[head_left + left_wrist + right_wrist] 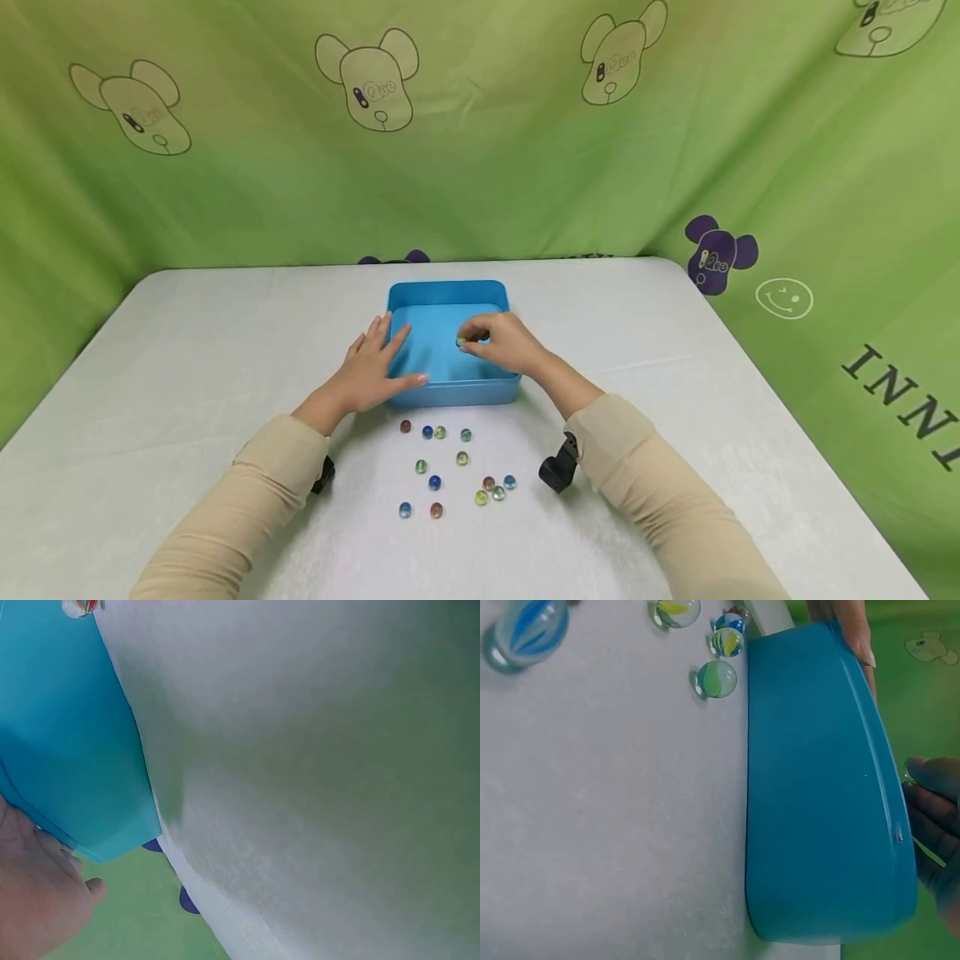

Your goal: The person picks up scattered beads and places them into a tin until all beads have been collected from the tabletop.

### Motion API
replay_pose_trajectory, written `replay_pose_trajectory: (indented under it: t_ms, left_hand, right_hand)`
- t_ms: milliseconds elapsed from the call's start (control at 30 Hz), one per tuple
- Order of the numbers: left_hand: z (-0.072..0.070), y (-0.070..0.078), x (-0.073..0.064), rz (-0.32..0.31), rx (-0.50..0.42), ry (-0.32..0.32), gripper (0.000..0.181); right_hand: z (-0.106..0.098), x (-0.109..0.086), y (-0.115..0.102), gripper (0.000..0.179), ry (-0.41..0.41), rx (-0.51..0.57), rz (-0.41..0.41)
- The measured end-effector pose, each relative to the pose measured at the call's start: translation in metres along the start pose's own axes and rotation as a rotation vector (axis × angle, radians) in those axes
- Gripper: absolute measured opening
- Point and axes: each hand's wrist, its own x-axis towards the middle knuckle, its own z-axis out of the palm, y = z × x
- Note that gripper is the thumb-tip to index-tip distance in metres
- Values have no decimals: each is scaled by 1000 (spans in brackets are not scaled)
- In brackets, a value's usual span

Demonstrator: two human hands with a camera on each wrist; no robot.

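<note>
A blue rectangular box (453, 394) with no lid stands on the table. Over its inside, my right hand (504, 342) pinches a yellow-green glass marble (461, 342) between thumb and fingertips. The right wrist view shows that hand (939, 817) just past the box wall (825, 787), with only a glint of the marble in sight. My left hand (369, 368) rests on the box's left front corner, fingers spread and straight. In the left wrist view, part of that hand (37, 885) shows beside the blue wall (75, 742).
Several glass marbles (462, 458) in blue, green, yellow and reddish brown lie scattered on the white table (225, 383) in front of the box. A green printed curtain (480, 183) hangs behind and to the sides. Black wrist cameras (558, 468) sit under the beige sleeves.
</note>
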Motion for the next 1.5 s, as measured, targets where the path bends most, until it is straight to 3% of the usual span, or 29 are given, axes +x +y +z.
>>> replay_pose_trajectory:
  t_ms: [767, 1233, 1500]
  left_hand:
    - [-3, 1, 1, 3, 14, -6, 83]
    - [-1, -1, 0, 10, 5, -4, 83]
    - [-2, 1, 0, 12, -6, -2, 84]
  right_hand:
    - [9, 23, 11, 13, -124, -90, 65]
    - [18, 40, 10, 8, -255, -167, 61]
    - [24, 40, 17, 6, -273, -192, 54]
